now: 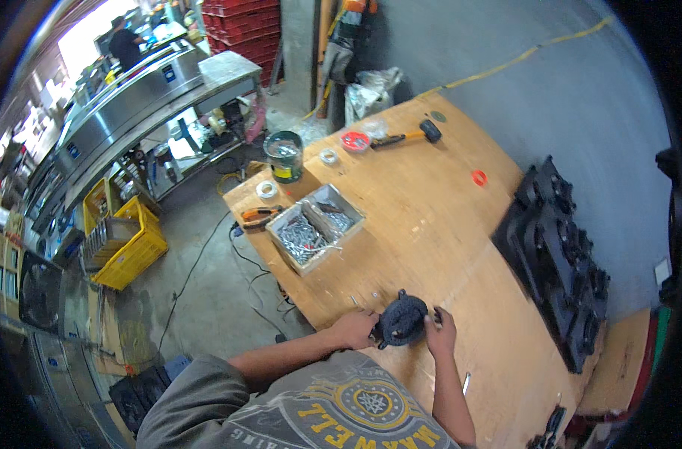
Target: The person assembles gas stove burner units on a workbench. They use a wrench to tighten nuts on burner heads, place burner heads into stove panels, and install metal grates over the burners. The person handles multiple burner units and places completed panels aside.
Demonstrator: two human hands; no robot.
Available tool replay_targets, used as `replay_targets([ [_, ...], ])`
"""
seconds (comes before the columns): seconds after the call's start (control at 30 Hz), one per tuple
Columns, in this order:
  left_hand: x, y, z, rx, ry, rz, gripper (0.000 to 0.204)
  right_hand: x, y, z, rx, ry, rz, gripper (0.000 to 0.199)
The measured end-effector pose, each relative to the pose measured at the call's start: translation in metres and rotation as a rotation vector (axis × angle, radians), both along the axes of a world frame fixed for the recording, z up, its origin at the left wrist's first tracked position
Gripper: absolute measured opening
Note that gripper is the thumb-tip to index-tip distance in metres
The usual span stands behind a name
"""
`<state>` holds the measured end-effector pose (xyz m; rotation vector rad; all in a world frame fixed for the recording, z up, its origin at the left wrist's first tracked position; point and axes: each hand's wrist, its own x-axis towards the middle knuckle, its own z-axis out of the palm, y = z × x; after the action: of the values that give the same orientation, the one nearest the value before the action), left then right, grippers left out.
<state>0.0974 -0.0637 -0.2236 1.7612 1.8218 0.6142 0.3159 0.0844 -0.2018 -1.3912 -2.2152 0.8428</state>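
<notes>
Grip point(356, 330) curled (two-handed), holding round black part point(404, 320)

Round part point(403, 322) over table point(431, 239), between left hand point(354, 329) and right hand point(441, 334). Beyond, leftward: box point(339, 245), metal bits point(299, 236) in it; pliers point(259, 215) just left, bucket point(286, 170) behind. Mallet point(408, 137) at far end. Crate point(137, 258) on floor point(199, 292), left of table.

Grey floor point(206, 280) lies left of a wooden table point(423, 187), a grey wall point(535, 105) right, bright light point(87, 36) beyond.
</notes>
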Motion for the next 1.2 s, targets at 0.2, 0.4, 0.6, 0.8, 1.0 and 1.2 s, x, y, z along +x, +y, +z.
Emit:
replay_targets([
  [0.2, -0.041, -0.005, 0.008, 0.033, -0.020, 0.021, 0.046, 0.036, -0.014, -0.020, -0.110, 0.002, -0.088, 0.040],
  [0.4, -0.099, -0.020, 0.050, 0.078, -0.091, 0.156, 0.040, 0.054, -0.032, -0.031, -0.045, -0.032, -0.038, 0.036],
  [0.6, -0.307, -0.054, 0.037, 0.179, 0.369, 0.843, 0.057, 0.055, -0.028, 0.015, -0.135, 0.067, -0.117, 0.035],
  [0.8, -0.336, -0.069, 0.028, -0.302, 0.353, 0.695, 0.063, 0.039, -0.014, 0.036, -0.114, 0.075, -0.081, 0.032],
  [1.0, -0.331, -0.103, 0.022, -0.178, -0.578, 0.942, 0.063, 0.033, -0.022, 0.056, -0.155, 0.093, -0.051, 0.031],
  [1.2, -0.163, -0.094, 0.083, 0.116, -0.991, 0.385, 0.072, -0.035, -0.053, 0.083, -0.390, 0.236, 0.215, 0.045],
])
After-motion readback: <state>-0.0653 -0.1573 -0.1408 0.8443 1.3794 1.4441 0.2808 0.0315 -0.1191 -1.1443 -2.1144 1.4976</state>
